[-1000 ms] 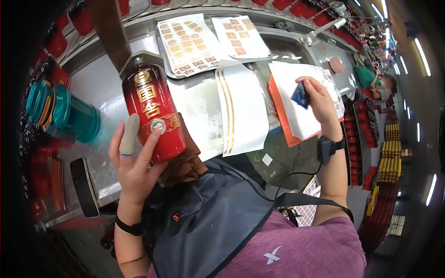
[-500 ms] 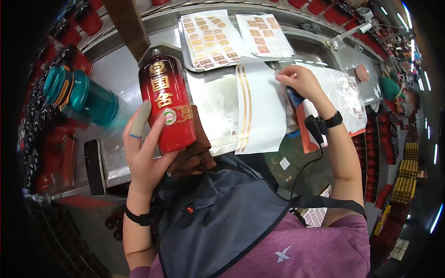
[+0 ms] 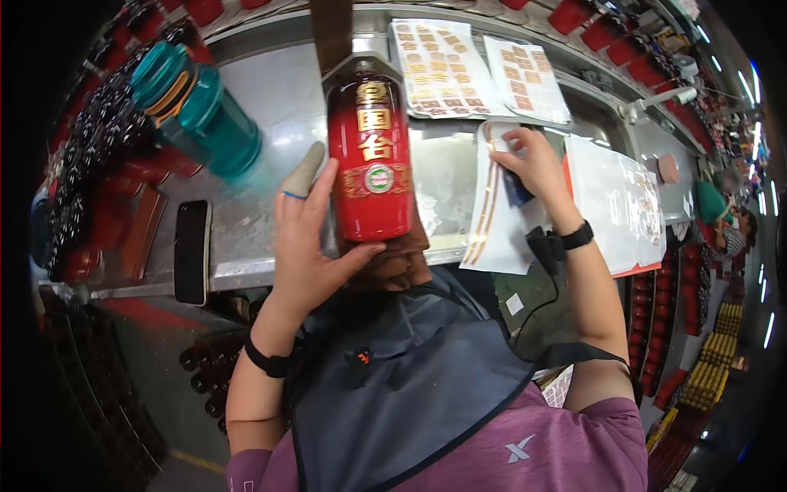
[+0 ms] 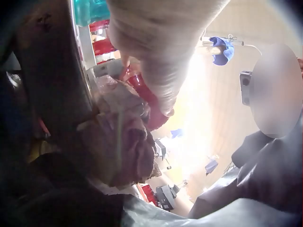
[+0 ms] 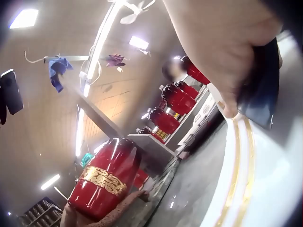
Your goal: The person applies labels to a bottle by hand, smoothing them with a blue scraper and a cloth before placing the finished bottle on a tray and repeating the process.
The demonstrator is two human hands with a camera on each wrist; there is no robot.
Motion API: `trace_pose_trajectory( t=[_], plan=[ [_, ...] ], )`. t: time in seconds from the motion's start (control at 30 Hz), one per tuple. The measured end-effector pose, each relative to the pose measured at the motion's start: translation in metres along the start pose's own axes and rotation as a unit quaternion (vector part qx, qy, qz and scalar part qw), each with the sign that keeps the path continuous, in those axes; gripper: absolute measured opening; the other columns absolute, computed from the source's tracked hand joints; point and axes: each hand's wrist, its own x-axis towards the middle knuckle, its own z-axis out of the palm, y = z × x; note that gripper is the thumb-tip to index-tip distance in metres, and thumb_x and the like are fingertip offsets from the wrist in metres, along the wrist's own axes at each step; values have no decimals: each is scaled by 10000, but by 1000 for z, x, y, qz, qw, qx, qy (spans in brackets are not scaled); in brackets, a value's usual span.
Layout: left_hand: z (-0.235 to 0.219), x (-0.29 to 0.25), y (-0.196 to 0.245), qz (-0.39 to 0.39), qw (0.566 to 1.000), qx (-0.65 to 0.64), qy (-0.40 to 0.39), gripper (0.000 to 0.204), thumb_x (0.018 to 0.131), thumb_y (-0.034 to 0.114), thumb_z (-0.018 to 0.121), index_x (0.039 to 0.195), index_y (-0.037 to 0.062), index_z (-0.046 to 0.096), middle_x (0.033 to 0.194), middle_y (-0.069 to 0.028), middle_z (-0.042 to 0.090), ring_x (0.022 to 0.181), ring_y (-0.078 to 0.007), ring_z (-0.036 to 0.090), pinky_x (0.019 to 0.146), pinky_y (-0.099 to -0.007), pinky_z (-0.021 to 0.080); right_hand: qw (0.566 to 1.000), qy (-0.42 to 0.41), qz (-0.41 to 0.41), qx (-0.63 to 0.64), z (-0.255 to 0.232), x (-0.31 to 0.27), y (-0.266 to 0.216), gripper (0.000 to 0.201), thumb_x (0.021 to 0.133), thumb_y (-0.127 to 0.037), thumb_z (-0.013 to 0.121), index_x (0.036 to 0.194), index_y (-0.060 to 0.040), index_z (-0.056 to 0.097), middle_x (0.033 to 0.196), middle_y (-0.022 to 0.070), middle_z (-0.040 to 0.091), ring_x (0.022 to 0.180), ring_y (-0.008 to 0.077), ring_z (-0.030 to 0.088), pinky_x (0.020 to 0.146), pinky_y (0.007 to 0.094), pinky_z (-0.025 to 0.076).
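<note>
The red bottle (image 3: pixel 374 164), dark at the neck with gold characters and a round label, lies on brown cloth (image 3: pixel 402 262). My left hand (image 3: pixel 307 234), one finger covered by a pale cot, rests along the bottle's left side and lower end, fingers extended. My right hand (image 3: pixel 533 168) is over a white strip sheet (image 3: pixel 496 238) with gold lines; thumb and forefinger pinch at its upper part. A dark blue piece (image 3: pixel 518 190) is held under that hand's other fingers, also visible in the right wrist view (image 5: pixel 260 87).
A teal water bottle (image 3: pixel 215 123) and a phone (image 3: pixel 192 252) are on the metal table at the left. Trays with gold sticker sheets (image 3: pixel 447 74) stand behind. White sheets over an orange one (image 3: pixel 615 205) lie at the right. A brown post (image 3: pixel 331 37) rises behind the bottle.
My right hand has moved left from the white sheets to the gold-lined strip, whose top now curls at the fingertips. The bottle has turned more upright in view, with my left hand still against it.
</note>
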Motion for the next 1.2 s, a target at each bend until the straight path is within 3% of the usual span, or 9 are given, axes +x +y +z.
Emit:
trace_pose_trajectory(
  t=[0.17,0.33,0.5,0.6,0.7,0.9,1.03,1.1,1.2],
  plan=[
    [2,-6,0,17,1000,-21,13,956,707,327,857,1490,47,385,1514,-198,389,1348,-372,384,1118,-450,292,999,6,-33,37,-11,-8,12,452,759,-380,817,1070,-75,696,934,111,648,895,260,635,768,371,497],
    [3,-22,-12,-36,998,-41,36,797,810,300,789,1455,4,426,1489,-221,399,1349,-357,410,1124,-446,320,983,30,95,155,-72,-43,31,289,865,-295,713,996,-39,740,818,92,721,695,159,632,676,304,504],
    [-2,-27,-24,-63,984,-145,86,519,982,195,576,1424,-42,442,1464,-185,453,1328,-304,477,1125,-406,334,955,163,228,98,-139,-104,198,311,883,-310,653,889,-14,749,704,70,699,597,141,604,599,305,474],
    [-8,-22,-20,-64,984,-140,93,429,1019,113,481,1416,-48,454,1485,-160,445,1334,-275,466,1130,-397,343,900,231,367,-45,-168,-175,321,420,826,-417,673,871,-4,738,760,187,697,724,306,693,683,414,512],
    [-9,-13,-20,-67,984,-128,109,387,1042,96,433,1403,-39,479,1492,-134,449,1336,-231,459,1134,-386,357,830,260,484,-99,-179,-229,368,475,833,-469,649,909,-9,740,895,244,699,904,391,681,794,459,521],
    [-2,3,-6,-91,974,-146,146,364,1063,129,402,1364,-47,505,1449,-146,494,1317,-211,477,1125,-380,374,790,238,549,-135,-193,-228,444,611,819,-556,660,947,38,733,1019,273,689,1010,411,662,873,466,513],
    [-1,13,3,-98,977,-111,153,370,1068,141,393,1366,-47,505,1443,-143,499,1308,-203,482,1127,-391,377,802,209,538,-155,-191,-213,474,603,805,-550,706,882,47,740,908,211,731,873,342,714,786,424,539],
    [-2,15,5,-101,978,-105,149,371,1069,137,382,1367,-52,500,1454,-150,486,1332,-216,463,1136,-401,373,801,199,554,108,-189,-208,471,555,770,-514,779,843,34,737,789,114,727,711,236,707,673,342,540],
    [-1,16,5,-101,980,-98,144,374,1071,136,370,1366,-57,497,1463,-159,474,1354,-228,448,1146,-411,368,765,212,563,229,-192,-208,447,427,738,-402,862,694,-31,655,636,58,628,489,177,570,476,333,447]
  ],
)
